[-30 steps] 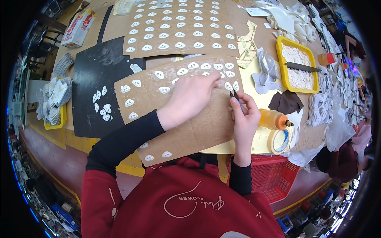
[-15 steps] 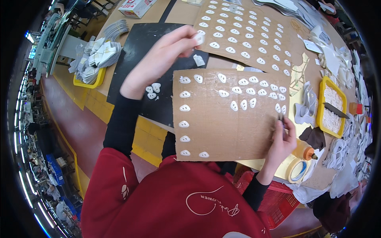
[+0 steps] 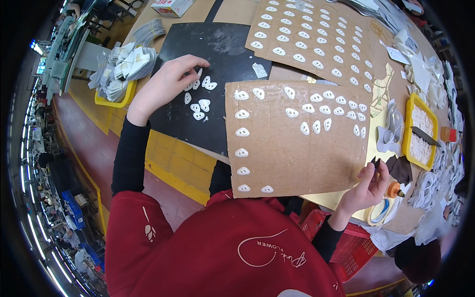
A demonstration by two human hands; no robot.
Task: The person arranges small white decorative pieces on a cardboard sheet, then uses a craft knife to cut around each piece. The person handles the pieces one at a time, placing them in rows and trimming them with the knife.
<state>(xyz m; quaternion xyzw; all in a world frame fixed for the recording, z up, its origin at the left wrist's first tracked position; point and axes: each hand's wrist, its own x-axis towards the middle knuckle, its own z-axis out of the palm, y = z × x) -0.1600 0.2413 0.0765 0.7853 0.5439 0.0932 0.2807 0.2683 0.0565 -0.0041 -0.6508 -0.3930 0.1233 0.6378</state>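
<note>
My left hand (image 3: 166, 84) hovers over a black board (image 3: 222, 54), fingers stretched out and thumb apart. Below and beside it lie several small white rounded pieces (image 3: 204, 104), each with two holes. My right hand (image 3: 366, 190) pinches a small dark pointed thing (image 3: 375, 162) at the right edge of a brown cardboard sheet (image 3: 292, 161); its kind is unclear. White pieces of the same sort line this sheet's left side and upper part. Behind it, a second cardboard sheet (image 3: 271, 43) carries many more in rows.
A yellow tray (image 3: 406, 129) of white bits with a knife (image 3: 424, 136) across it stands at right. Nearby are a tape roll (image 3: 380, 214), an orange-capped bottle (image 3: 394, 189) and dark cloth (image 3: 400, 169). A yellow bin (image 3: 118, 102) of pale cut pieces sits at left.
My left hand has come down and left from the far cardboard's edge and let go of white pieces, now on the black board. My right hand has shifted right, off the near sheet's pieces.
</note>
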